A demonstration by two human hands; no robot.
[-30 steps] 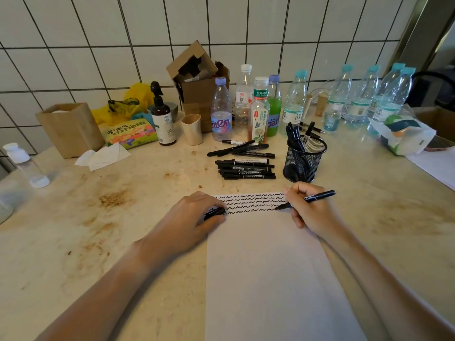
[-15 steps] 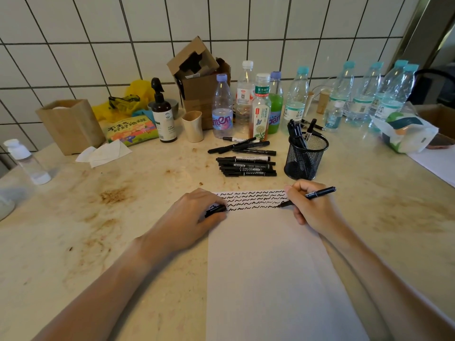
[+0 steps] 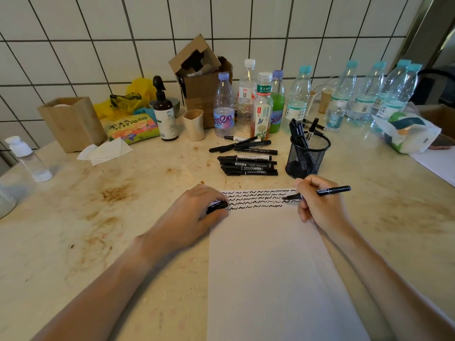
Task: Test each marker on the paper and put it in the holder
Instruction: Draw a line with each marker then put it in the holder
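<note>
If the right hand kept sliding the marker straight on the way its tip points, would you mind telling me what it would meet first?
The marker in the right hand points left across the paper. It would cross the wavy test lines and probably meet the left hand first, which holds the cap at the paper's left edge.

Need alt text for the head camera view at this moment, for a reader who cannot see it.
A person's right hand holds a black marker with its tip on a sheet of paper already lined with black squiggles, while the left hand grips the marker's cap at the paper's edge. Behind, on the counter, are loose markers and a mesh holder.
</note>
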